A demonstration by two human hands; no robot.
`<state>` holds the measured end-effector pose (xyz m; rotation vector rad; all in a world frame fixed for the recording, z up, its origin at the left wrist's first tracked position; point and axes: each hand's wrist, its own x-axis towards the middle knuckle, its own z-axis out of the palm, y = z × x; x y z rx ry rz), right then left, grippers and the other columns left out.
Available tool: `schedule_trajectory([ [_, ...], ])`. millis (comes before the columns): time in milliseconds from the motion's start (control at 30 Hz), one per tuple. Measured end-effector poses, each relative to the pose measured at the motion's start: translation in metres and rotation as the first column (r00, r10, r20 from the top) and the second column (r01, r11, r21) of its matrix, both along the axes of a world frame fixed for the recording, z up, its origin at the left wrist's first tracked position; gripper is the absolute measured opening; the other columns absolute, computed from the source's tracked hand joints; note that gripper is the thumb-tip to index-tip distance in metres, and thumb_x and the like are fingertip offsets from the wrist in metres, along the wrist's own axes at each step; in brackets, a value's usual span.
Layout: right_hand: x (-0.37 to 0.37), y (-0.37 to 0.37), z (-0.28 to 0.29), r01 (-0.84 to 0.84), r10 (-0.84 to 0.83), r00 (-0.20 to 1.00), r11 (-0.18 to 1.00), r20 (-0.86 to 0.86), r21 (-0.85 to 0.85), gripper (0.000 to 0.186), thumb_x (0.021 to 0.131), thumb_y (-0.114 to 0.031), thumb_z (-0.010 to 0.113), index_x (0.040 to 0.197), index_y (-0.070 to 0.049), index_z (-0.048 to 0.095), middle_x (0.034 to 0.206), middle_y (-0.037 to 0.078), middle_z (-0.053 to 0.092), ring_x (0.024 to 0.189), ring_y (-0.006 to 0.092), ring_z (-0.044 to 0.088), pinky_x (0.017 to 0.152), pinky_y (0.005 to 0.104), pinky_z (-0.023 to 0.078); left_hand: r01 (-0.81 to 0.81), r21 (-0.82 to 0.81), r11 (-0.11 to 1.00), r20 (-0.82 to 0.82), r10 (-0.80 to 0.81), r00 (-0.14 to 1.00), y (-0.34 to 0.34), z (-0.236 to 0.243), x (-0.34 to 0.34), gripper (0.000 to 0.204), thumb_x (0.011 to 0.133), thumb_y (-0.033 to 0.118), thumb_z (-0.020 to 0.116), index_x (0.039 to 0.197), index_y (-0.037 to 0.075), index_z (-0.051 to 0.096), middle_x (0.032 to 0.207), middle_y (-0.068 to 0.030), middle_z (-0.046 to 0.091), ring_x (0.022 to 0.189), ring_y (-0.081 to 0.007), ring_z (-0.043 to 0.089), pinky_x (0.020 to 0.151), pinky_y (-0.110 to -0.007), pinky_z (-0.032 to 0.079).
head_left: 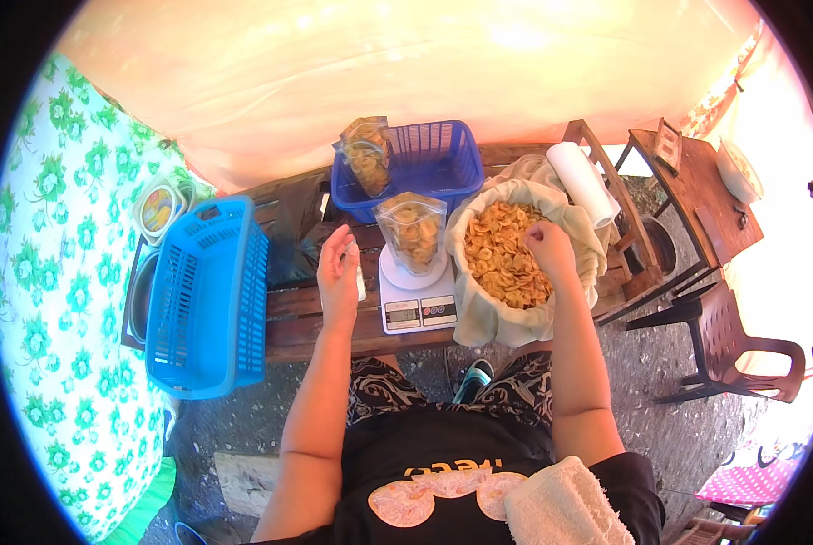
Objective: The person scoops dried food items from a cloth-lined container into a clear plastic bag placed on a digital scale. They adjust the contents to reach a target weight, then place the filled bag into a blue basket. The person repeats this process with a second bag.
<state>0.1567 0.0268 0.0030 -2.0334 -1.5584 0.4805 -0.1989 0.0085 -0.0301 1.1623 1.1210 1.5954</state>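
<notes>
Hovering over fried chips [497, 259] in a cream cloth lining [481, 313], my right hand [553, 251] has its fingers drawn together; I cannot tell whether they pinch a chip. My left hand [338, 282] hangs beside the digital kitchen scale [420, 314], fingers loosely apart. On that scale, upon the slatted wooden worktop [297, 336], a clear pouch of chips [414, 234] stands upright.

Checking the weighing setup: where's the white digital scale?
Near the head view's centre, the white digital scale stands under a clear pouch of chips, left of the cream cloth.
</notes>
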Motion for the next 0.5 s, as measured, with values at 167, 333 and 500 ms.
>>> schedule_trajectory([
  [167, -0.06, 0.01, 0.062, -0.251, 0.346, 0.904, 0.905, -0.252, 0.343, 0.019, 0.085, -0.014, 0.071, 0.096, 0.0, 0.07, 0.085, 0.01, 0.07, 0.08, 0.0182, 0.066, 0.074, 0.0312, 0.051, 0.041, 0.01, 0.999, -0.041, -0.041, 0.998, 0.006, 0.0, 0.015, 0.041, 0.096, 0.013, 0.061, 0.134, 0.002, 0.05, 0.132, -0.0103, 0.053, 0.123, -0.0199, 0.049, 0.102, -0.032, 0.041],
  [333, -0.13, 0.024, 0.094, -0.447, 0.521, 0.842, 0.817, -0.137, 0.364, 0.015, 0.084, -0.008, 0.07, 0.097, 0.0, 0.07, 0.089, 0.011, 0.068, 0.084, 0.0208, 0.065, 0.075, 0.0307, 0.051, 0.058, 0.015, 0.998, -0.05, -0.057, 0.997, 0.012, 0.007, 0.026, 0.044, 0.095, 0.012, 0.063, 0.136, 0.004, 0.049, 0.128, -0.0154, 0.052, 0.119, -0.0191, 0.05, 0.099, -0.031, 0.043],
  [500, -0.131, 0.026, 0.084, -0.398, 0.481, 0.87, 0.813, -0.105, 0.425, 0.017, 0.084, -0.007, 0.068, 0.1, 0.0, 0.069, 0.091, 0.012, 0.067, 0.086, 0.0235, 0.065, 0.077, 0.033, 0.051, 0.064, 0.027, 0.998, -0.061, -0.063, 0.996, 0.013, 0.009, 0.024, 0.044, 0.096, 0.012, 0.062, 0.136, 0.003, 0.049, 0.129, -0.0154, 0.053, 0.12, -0.0199, 0.05, 0.099, -0.031, 0.042],
])
